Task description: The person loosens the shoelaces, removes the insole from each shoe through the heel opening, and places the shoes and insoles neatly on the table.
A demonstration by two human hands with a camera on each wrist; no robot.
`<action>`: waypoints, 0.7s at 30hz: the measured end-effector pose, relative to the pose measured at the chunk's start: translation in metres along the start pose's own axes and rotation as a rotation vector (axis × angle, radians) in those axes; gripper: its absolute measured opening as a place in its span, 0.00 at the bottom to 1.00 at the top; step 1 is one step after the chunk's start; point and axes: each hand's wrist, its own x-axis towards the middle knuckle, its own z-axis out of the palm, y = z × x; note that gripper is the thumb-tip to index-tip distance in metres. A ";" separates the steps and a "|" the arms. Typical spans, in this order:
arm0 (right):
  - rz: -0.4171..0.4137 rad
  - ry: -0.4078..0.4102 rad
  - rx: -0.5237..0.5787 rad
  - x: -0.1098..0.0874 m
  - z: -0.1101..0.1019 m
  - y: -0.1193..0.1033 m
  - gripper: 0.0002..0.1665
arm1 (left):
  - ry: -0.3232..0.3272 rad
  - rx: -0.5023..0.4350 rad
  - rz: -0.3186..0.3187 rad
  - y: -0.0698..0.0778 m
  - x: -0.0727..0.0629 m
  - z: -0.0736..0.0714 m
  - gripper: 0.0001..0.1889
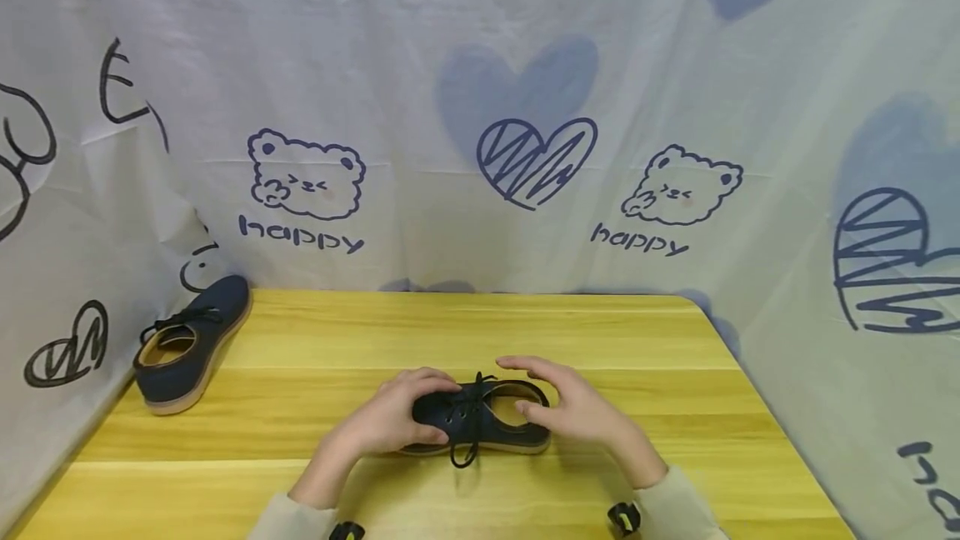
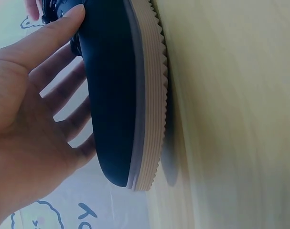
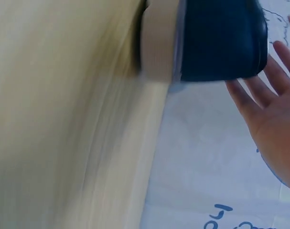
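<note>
A dark navy lace-up shoe [image 1: 498,433] stands upright on the table, toe to the left and heel to the right. Its black laces [image 1: 477,417] are tied, with a loop hanging over the near side. My left hand [image 1: 393,413] grips the toe half from above, thumb on the near side and fingers over the far side, partly hidden there. Around the heel hovers my right hand [image 1: 576,407], thumb and fingers spread apart, the thumb near the shoe's opening. In the right wrist view those spread fingers are beside the heel [image 3: 223,43]; contact is hard to tell.
A second navy lace-up shoe [image 1: 198,348] stands at the table's left edge, toe pointing to the back. The yellow wooden table [image 1: 637,340] meets printed white cloth [image 1: 420,215] behind and on both sides.
</note>
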 end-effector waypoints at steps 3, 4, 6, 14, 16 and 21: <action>-0.006 0.086 0.032 0.007 0.006 -0.003 0.27 | 0.000 0.001 -0.003 0.001 0.000 0.000 0.32; -0.010 0.108 0.034 0.009 0.008 -0.004 0.25 | -0.001 0.002 0.000 0.001 0.000 -0.001 0.31; -0.020 0.135 0.013 0.014 0.012 -0.005 0.23 | -0.006 0.010 0.004 0.001 0.000 -0.001 0.32; -0.161 0.063 -0.141 0.034 0.019 -0.005 0.19 | -0.025 0.014 -0.001 0.001 0.002 -0.002 0.32; -0.165 0.032 -0.151 0.036 0.020 -0.004 0.17 | -0.024 0.014 -0.001 0.001 0.003 -0.002 0.31; -0.164 0.000 -0.139 0.038 0.023 -0.002 0.13 | -0.029 0.014 -0.011 0.001 0.004 -0.002 0.32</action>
